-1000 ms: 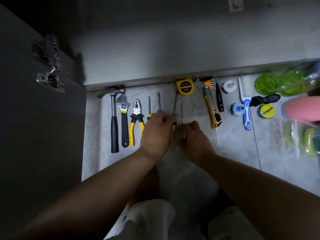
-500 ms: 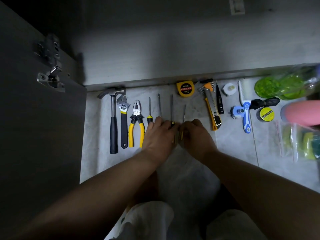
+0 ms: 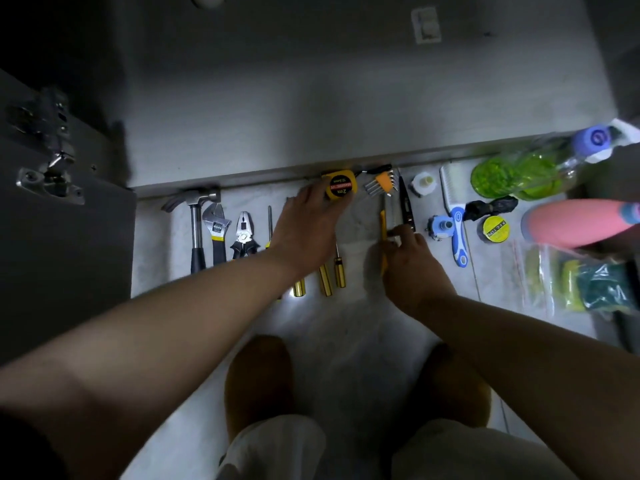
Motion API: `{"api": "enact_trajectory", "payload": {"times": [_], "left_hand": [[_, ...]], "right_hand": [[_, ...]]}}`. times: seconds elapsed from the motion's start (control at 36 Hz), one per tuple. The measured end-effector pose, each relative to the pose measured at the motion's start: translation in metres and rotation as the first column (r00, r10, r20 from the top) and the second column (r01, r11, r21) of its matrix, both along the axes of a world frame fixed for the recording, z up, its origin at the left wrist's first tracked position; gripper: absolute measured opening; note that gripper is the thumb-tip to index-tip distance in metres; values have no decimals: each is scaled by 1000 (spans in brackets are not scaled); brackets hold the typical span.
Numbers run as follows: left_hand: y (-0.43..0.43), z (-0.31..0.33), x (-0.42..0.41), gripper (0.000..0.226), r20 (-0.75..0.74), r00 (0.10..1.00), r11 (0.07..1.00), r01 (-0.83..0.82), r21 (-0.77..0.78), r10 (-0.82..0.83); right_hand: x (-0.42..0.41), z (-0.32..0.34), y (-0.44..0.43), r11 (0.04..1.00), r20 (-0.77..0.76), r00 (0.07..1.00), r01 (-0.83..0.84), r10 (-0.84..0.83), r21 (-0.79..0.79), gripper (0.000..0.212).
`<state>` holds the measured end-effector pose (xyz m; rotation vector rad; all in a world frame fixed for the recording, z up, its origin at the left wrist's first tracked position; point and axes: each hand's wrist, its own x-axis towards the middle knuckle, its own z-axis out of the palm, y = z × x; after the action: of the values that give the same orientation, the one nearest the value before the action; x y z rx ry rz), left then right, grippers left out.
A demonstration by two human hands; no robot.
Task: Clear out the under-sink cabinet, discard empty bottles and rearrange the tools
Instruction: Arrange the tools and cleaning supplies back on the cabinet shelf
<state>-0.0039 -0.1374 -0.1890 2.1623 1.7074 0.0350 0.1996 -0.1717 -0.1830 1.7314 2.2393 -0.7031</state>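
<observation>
Tools lie on the floor (image 3: pixel 346 341) in a parallel row, handles near, apparently for sorting. My left hand (image 3: pixel 306 233) reaches far, fingers spread against the tape measure (image 3: pixel 340 185) at the cabinet edge. Right hand (image 3: pixel 412 268): grip pinching the utility knife (image 3: pixel 383 226), likely to align it.

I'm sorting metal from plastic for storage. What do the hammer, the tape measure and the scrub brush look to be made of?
Hammer: bright, polished metal head and neck that catch the light, with a dark matte grip, probably rubber. Tape measure, at the left hand's fingertips: glossy yellow case, likely plastic, with a black printed label. Scrub brush: smooth blue-and-white handle, apparently moulded plastic, with pale bristles.
</observation>
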Motion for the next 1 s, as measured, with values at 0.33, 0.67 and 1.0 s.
{"api": "enact_trajectory", "payload": {"times": [0.33, 0.67, 1.0], "left_hand": [[42, -24, 15, 49, 266, 940, 964, -156, -216, 212], [44, -18, 31, 74, 327, 832, 863, -308, -401, 449], [49, -3, 31, 55, 119, 940, 892, -257, -371, 320]], "right_hand": [[-1, -1, -22, 986, -163, 980, -136, 119, -98, 47], [40, 56, 36, 878, -51, 919, -389, 391, -278, 50], [56, 44, 27, 926, -160, 975, -198, 153, -322, 34]]}}
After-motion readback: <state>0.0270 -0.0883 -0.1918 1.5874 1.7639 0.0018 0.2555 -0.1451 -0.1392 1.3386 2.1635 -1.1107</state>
